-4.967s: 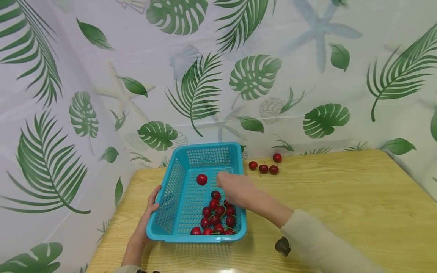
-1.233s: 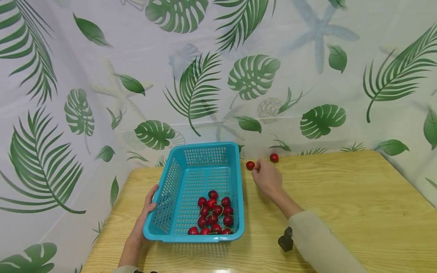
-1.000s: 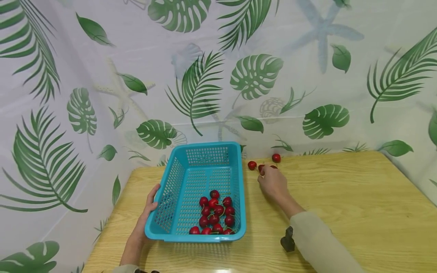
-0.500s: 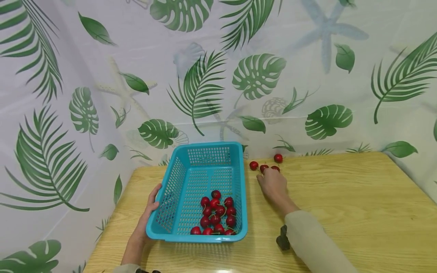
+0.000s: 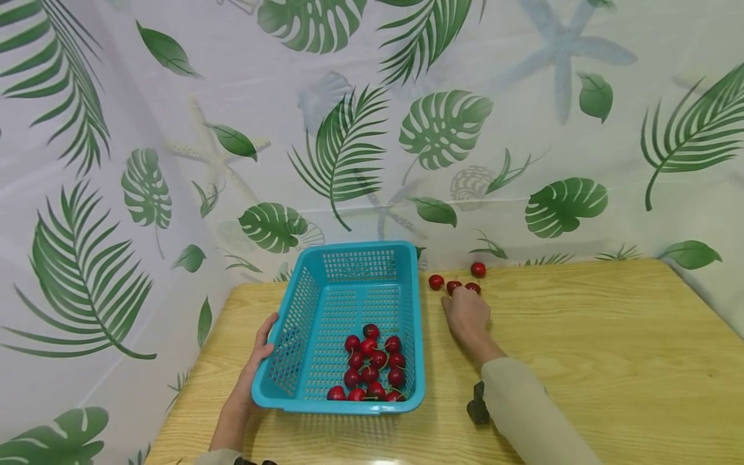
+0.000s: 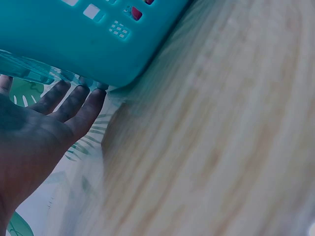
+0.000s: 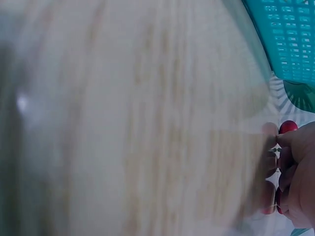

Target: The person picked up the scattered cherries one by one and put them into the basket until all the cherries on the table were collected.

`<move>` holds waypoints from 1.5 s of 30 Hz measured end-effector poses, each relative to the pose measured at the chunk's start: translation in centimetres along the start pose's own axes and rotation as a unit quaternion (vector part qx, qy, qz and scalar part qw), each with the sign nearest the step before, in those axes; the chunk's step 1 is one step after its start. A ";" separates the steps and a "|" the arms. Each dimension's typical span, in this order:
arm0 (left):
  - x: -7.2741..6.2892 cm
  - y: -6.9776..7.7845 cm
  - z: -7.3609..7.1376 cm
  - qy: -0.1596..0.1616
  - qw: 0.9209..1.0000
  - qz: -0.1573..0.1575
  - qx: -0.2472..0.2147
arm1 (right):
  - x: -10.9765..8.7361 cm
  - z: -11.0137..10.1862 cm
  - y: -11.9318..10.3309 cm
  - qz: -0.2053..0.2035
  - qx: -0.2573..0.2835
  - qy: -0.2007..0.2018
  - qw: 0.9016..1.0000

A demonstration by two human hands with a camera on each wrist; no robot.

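Note:
A blue plastic basket (image 5: 417, 323) holds several red cherries (image 5: 378, 359) in its near right part. My left hand (image 5: 254, 361) rests against the basket's left side; in the left wrist view its fingers (image 6: 86, 110) reach straight to the basket's outer wall. Behind and to the right of the basket, my right hand (image 5: 468, 316) is low over the table, fingers bent, right at two cherries it partly covers. Another cherry (image 5: 436, 281) lies just left of them and one (image 5: 478, 269) behind. Whether the fingertips pinch a cherry or its stem, I cannot tell.
The wood-grain table (image 5: 581, 361) stretches away to the right. A white backdrop (image 5: 360, 129) with green leaf prints hangs behind it and to the left. A dark device (image 5: 478, 407) sits at the right wrist.
The right hand has gone from over the basket to the cherries on the table, and lately shifted slightly back from them. The lone cherry has joined the basket's pile. The left hand stays put.

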State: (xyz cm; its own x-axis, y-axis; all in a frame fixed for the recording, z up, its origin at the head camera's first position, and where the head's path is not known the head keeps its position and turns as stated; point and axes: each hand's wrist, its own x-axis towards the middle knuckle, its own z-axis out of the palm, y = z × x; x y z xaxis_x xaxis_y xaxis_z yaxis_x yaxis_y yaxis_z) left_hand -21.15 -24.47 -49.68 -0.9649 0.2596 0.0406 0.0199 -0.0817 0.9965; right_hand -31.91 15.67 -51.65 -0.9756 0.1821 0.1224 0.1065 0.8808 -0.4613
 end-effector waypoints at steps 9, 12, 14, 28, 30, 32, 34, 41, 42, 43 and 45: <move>0.8 -0.3 0.6 0.014 0.999 0.031 0.009 | 0.2 0.3 0.4 0.010 -0.007 0.010 1.000; 0.6 -0.3 0.3 0.005 0.999 0.027 0.017 | 0.2 0.3 0.5 0.006 -0.012 0.010 1.000; 0.4 -0.3 0.1 0.002 1.000 0.017 0.022 | 0.1 0.3 0.5 -0.003 -0.016 0.014 1.000; 0.1 -0.4 0.1 0.002 1.000 0.011 0.018 | -0.6 -0.5 1.1 -0.076 -0.081 -0.045 0.993; -0.1 -0.5 -0.1 -0.001 1.000 0.008 0.021 | -0.7 -0.8 1.2 -0.076 -0.083 -0.057 0.992; -0.2 -0.5 -0.2 -0.009 1.000 0.007 0.018 | -0.8 -1.1 1.3 -0.076 -0.085 -0.067 0.991; -0.3 -0.5 -0.2 -0.011 1.000 0.008 0.017 | -0.9 -1.3 1.4 -0.080 -0.086 -0.072 0.990; -0.3 -0.4 -0.1 -0.014 1.000 0.014 0.014 | -1.3 -2.0 1.7 -0.090 -0.073 -0.058 0.992; -0.2 -0.4 0.0 -0.013 1.000 0.015 0.014 | -1.3 -2.1 1.7 -0.089 -0.071 -0.055 0.992; -0.2 -0.4 0.0 -0.013 1.000 0.016 0.014 | -1.4 -2.2 1.8 -0.090 -0.068 -0.052 0.992; -0.1 -0.4 0.1 -0.010 1.000 0.016 0.014 | -1.4 -2.4 1.8 -0.092 -0.069 -0.047 0.992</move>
State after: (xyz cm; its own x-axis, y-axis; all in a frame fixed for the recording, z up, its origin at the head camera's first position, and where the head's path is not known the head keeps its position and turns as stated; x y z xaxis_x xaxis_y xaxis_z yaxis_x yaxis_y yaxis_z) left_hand -20.99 -24.39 -50.06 -0.9583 0.2763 0.0731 0.0579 -0.0627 0.9964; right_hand -29.86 18.02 -50.53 -0.9938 -0.0235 0.1089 -0.0568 0.9478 -0.3139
